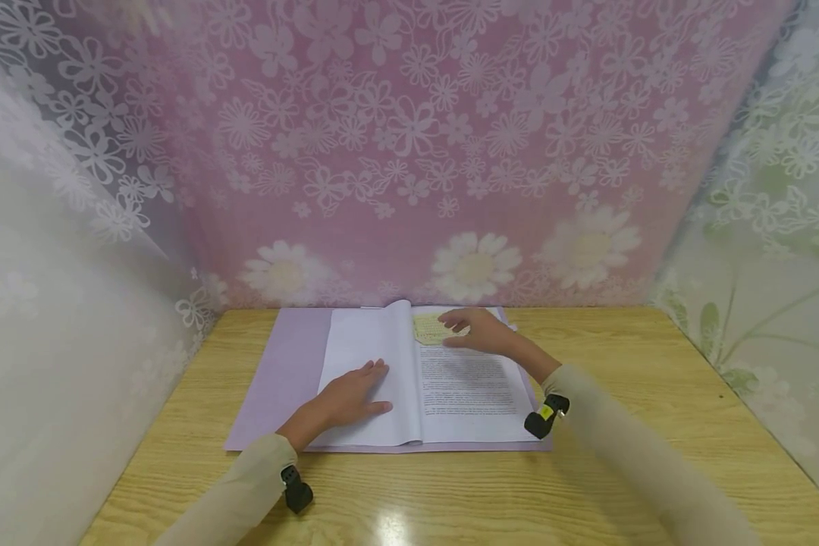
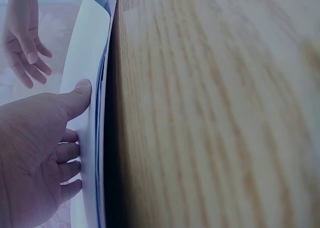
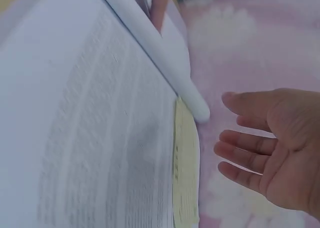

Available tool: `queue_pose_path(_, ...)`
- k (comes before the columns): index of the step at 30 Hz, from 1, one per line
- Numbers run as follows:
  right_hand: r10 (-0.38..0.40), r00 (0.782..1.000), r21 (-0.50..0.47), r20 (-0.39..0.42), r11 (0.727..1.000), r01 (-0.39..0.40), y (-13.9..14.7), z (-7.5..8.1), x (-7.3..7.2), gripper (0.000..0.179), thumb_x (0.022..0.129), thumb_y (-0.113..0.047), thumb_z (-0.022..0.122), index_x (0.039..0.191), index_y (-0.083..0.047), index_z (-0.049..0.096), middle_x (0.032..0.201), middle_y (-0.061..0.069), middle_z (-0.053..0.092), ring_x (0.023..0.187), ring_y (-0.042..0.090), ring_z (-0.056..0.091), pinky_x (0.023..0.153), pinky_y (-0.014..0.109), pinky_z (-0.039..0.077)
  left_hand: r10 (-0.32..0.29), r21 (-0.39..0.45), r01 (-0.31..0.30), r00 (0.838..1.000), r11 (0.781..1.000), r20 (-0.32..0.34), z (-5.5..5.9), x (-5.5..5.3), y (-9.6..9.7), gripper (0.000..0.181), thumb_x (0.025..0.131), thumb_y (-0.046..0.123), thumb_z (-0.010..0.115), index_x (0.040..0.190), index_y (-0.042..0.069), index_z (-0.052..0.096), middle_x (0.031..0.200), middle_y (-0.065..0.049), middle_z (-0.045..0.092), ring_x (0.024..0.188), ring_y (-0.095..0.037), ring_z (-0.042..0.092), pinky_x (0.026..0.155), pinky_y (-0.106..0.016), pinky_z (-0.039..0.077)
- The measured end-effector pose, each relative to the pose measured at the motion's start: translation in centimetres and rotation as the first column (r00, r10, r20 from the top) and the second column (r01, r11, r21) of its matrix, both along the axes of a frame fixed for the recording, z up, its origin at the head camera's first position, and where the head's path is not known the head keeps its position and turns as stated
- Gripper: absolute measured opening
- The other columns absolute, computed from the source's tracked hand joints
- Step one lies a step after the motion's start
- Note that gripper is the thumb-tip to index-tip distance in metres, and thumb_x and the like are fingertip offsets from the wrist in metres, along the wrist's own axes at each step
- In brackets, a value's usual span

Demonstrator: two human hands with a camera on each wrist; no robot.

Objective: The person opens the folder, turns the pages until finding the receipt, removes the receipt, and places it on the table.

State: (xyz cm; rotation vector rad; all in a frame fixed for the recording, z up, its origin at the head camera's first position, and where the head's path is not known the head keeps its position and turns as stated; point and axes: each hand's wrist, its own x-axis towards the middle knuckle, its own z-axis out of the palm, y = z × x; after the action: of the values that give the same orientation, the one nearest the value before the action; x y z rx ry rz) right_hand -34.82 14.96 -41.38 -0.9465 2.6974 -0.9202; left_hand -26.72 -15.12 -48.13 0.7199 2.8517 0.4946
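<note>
A stack of printed pages (image 1: 467, 387) lies in an opened purple folder (image 1: 283, 379), its turned-over sheets (image 1: 355, 334) curling up along the middle. My left hand (image 1: 355, 396) rests flat on those blank-backed sheets, thumb and fingers spread. Near the top of the printed page sits a yellow note (image 1: 426, 328) bearing small writing. Just above it hovers my right hand (image 1: 481, 331), fingers loosely bent; in the right wrist view the right hand (image 3: 270, 143) has nothing between thumb and fingers and is apart from the yellow note (image 3: 185, 168).
Under the folder is a wood-grain table (image 1: 409, 493). Behind it hangs a pink flowered curtain (image 1: 409, 152), with pale flowered curtains at the left (image 1: 75, 303) and right (image 1: 778, 265). Each wrist wears a small black camera.
</note>
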Motion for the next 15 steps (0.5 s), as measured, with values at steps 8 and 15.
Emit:
queue_pose_path(8,-0.201,0.978,-0.091,0.06,0.974,0.206,3.7,-0.4,-3.8,0.051,0.095,-0.007,0.07,0.14,0.012,0.053,0.127,0.035,0.064,0.117,0.047,0.064,0.097,0.054,0.056,0.002,0.009,-0.001,1.0,1.0,-0.016,0.1,0.1,0.0,0.077,0.1,0.049,0.061,0.158,0.007,0.036,0.166,-0.011,0.033,0.154,-0.031,0.031,0.121,-0.052,0.035)
queue_pose_path(15,-0.291,0.955,-0.074,0.061,0.953,0.295,5.2,-1.7,-5.2,0.052,0.09,-0.002,0.073,0.135,0.017,0.054,0.127,0.038,0.062,0.118,0.05,0.062,0.096,0.052,0.057,-0.008,0.022,0.008,1.0,1.0,-0.014,0.0,0.2,-0.1,0.077,0.1,0.049,0.06,0.159,0.006,0.035,0.166,-0.012,0.032,0.154,-0.032,0.031,0.122,-0.052,0.034)
